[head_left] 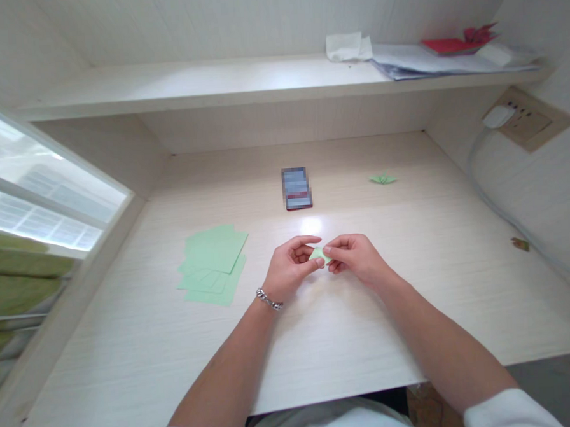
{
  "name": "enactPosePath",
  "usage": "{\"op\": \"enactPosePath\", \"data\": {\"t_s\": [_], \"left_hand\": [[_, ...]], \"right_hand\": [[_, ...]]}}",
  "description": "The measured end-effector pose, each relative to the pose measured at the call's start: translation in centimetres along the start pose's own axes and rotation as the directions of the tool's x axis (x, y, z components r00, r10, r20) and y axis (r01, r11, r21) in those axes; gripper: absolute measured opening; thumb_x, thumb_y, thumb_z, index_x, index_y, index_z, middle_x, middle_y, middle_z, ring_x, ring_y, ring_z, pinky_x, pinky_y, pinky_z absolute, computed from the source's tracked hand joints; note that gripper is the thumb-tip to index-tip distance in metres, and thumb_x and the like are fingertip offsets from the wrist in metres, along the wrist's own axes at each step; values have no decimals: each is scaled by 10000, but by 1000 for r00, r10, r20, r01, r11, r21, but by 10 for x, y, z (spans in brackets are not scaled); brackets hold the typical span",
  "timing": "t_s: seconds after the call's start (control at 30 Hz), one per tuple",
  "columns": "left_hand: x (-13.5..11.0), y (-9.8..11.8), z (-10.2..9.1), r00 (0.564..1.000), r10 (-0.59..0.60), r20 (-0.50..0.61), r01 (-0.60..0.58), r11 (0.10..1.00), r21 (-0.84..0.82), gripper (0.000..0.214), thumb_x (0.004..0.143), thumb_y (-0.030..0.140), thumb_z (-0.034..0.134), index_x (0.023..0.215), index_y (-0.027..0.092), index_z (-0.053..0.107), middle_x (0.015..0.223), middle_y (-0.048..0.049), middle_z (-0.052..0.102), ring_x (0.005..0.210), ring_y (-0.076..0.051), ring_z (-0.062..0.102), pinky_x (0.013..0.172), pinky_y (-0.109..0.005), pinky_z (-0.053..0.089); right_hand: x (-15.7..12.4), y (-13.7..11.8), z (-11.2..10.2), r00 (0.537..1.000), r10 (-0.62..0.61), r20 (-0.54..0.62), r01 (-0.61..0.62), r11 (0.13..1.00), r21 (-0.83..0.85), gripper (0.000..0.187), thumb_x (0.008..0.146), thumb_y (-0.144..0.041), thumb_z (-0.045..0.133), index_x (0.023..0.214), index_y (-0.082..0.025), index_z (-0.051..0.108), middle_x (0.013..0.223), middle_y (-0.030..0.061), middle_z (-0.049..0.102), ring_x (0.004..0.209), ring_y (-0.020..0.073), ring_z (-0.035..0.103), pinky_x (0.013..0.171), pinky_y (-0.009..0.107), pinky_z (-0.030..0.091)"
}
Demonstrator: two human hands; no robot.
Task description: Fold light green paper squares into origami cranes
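A small folded piece of green paper [318, 254] is held between my two hands over the middle of the desk. My left hand [292, 263], with a chain bracelet [269, 299] at its wrist, pinches the paper's left and lower part between thumb and fingers. From the other side, my right hand [356, 255] grips its right edge with closed fingertips. The fingers hide part of the paper, so its full shape cannot be made out. Loose green paper sheets [215, 252] lie in an overlapping pile to the left of my hands.
A phone [296, 188] with a blurred screen lies beyond my hands. A folded green paper figure [383, 179] sits at the back right. Papers [415, 60] rest on the shelf [187, 85] above. A grey cable [497, 209] runs from the wall socket [531, 119] along the right side.
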State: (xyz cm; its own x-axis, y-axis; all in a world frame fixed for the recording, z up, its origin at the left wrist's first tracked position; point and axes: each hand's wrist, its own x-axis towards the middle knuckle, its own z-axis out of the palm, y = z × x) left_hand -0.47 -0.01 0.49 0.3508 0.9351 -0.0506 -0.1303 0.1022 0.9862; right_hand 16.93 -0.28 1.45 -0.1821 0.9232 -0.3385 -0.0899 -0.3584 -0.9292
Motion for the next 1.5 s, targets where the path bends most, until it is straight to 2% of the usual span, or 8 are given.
{"op": "enactPosePath", "data": {"t_s": [0.1, 0.2, 0.3, 0.4, 0.5, 0.63, 1.1, 1.5], "left_hand": [[0, 0, 1, 999, 4, -43, -3, 999, 34, 339, 723, 269, 733, 1016, 129, 633, 714, -32, 669, 607, -108, 609, 594, -223, 513], [2, -1, 1, 993, 13, -113, -10, 1000, 29, 304, 721, 291, 732, 964, 132, 644, 688, -21, 657, 590, -105, 602, 569, -217, 511], [3, -2, -1, 979, 6, -206, -4, 1000, 13, 339, 701, 320, 744, 967, 132, 651, 693, -25, 665, 590, -116, 616, 562, -226, 519], [4, -2, -2, 969, -5, -246, 6, 1000, 5, 375, 685, 343, 752, 977, 125, 663, 721, -43, 683, 593, -127, 628, 566, -240, 530], [4, -2, -2, 973, -1, -232, 1, 1000, 2, 366, 686, 344, 753, 965, 123, 671, 741, -54, 693, 609, -131, 637, 577, -244, 539], [3, -2, 0, 974, -2, -225, 3, 1000, 5, 352, 686, 346, 753, 946, 122, 676, 755, -61, 700, 618, -138, 646, 586, -252, 548], [2, 0, 1, 978, 34, -205, -16, 996, 89, 316, 680, 339, 757, 895, 120, 685, 763, -66, 699, 635, -151, 651, 588, -273, 567], [2, 0, 0, 983, -38, -182, 41, 999, 11, 330, 665, 344, 765, 896, 128, 670, 751, -54, 696, 638, -156, 658, 610, -295, 583]], "right_hand": [[0, 2, -1, 999, -27, 42, 27, 1000, 4, 319, 640, -409, 773, 772, -133, 686, 585, 35, 672, 500, 129, 627, 502, 238, 519], [2, 2, -3, 996, -37, 79, 29, 995, 99, 338, 708, -446, 718, 832, -133, 692, 640, 53, 689, 532, 126, 636, 536, 245, 534], [3, 0, -8, 997, -61, 51, 50, 981, 189, 354, 751, -464, 675, 897, -142, 689, 719, 72, 705, 598, 145, 660, 572, 263, 546], [3, -2, -10, 990, -138, -11, 138, 977, 165, 327, 687, -387, 744, 907, -153, 687, 761, 59, 708, 656, 155, 669, 626, 282, 558], [3, -1, -8, 980, -195, -47, 199, 972, 122, 329, 635, -325, 778, 900, -155, 684, 743, 38, 701, 681, 161, 670, 673, 309, 563], [3, 2, -7, 977, -206, -59, 212, 969, 123, 321, 612, -285, 788, 885, -153, 682, 763, 41, 705, 703, 167, 670, 718, 338, 561], [4, 0, -12, 992, -122, -38, 125, 989, 82, 299, 632, -303, 775, 866, -132, 704, 694, 53, 704, 649, 164, 676, 687, 324, 569], [2, -2, -12, 992, -117, -44, 121, 989, 81, 296, 632, -301, 777, 867, -133, 711, 696, 55, 707, 665, 169, 683, 707, 337, 582]]}}
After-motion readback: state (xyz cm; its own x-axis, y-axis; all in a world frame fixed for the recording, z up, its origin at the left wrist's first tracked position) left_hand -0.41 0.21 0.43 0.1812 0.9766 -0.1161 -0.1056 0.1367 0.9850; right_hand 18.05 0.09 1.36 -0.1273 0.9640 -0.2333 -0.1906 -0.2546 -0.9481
